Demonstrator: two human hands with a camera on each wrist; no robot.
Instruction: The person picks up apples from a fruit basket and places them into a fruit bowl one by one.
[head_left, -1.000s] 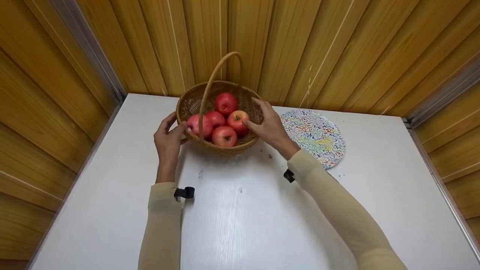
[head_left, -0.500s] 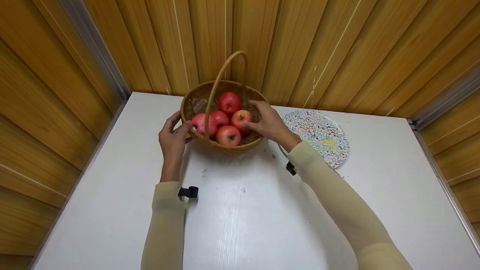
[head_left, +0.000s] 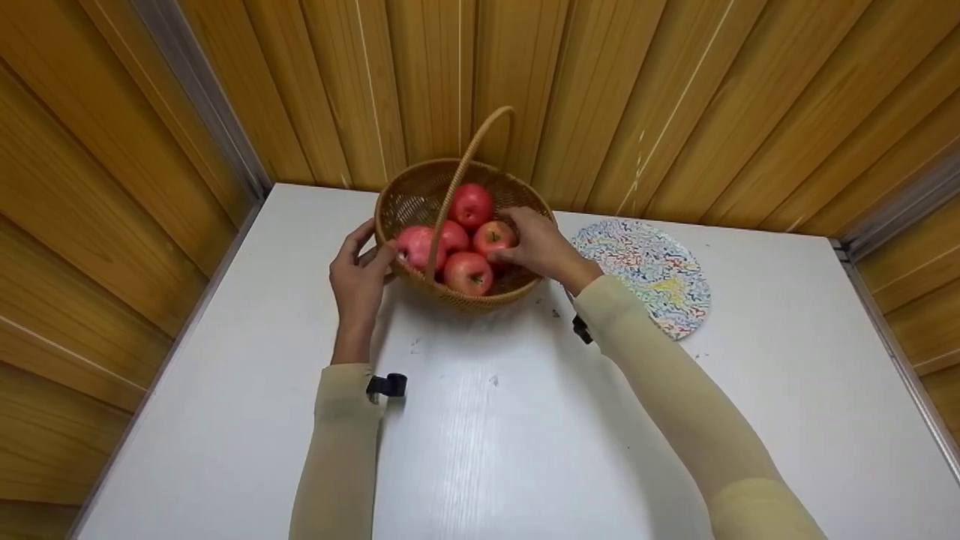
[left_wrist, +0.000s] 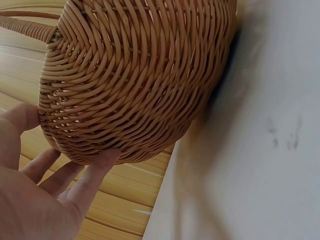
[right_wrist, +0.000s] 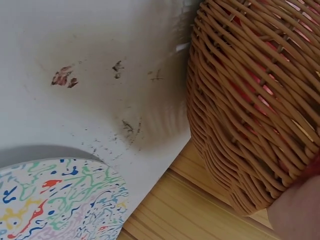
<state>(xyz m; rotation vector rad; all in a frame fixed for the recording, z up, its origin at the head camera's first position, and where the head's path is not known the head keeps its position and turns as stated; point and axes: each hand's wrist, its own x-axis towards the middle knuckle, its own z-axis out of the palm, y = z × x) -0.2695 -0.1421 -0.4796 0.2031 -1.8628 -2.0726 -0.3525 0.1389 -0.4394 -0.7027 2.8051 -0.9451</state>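
Observation:
A brown wicker basket with an arched handle holds several red apples. My left hand grips its left side, thumb at the rim and fingers spread along the outside weave, as the left wrist view shows. My right hand reaches over the right rim into the basket. Its thumb and fingers curl around the right side of the rightmost apple. In the right wrist view only part of that hand shows beyond the basket, and its fingers are hidden there.
To the right on the white table lies a round board with a multicoloured speckled pattern. A wood-look panel wall stands close behind the basket. Small dark marks spot the tabletop between basket and board.
My right hand has moved from the right rim deeper into the basket, its fingers closing in on the rightmost apple. The left hand keeps its grip. The whole view has shifted slightly.

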